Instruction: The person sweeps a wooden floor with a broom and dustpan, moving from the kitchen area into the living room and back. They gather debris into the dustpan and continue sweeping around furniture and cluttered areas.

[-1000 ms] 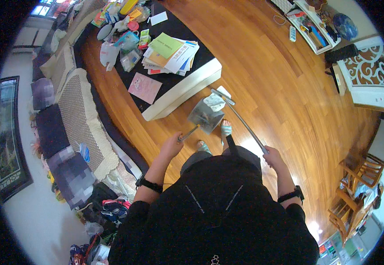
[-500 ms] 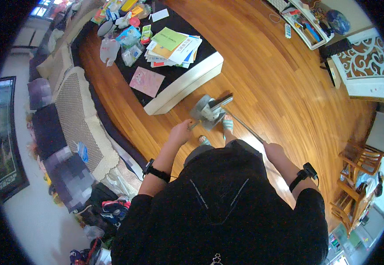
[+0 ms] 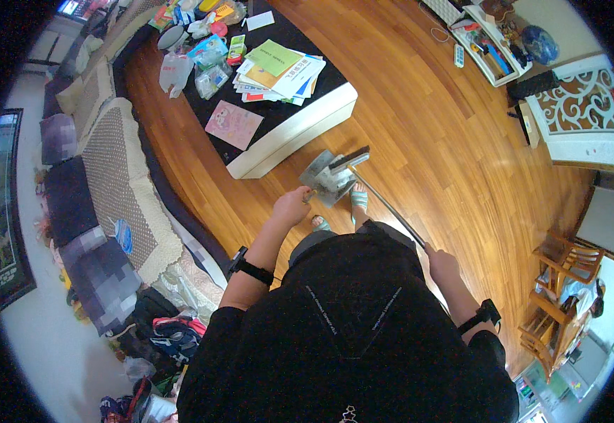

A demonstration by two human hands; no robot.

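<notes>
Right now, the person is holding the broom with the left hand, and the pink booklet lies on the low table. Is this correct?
Not quite: in the head view, the right hand holds the broom. The pink booklet does lie on the low table.

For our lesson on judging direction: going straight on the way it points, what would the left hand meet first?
Most likely the grey dustpan, whose handle the left hand grips. Past that, the line seems to run toward the white side of the table, though depth is unclear.
</notes>
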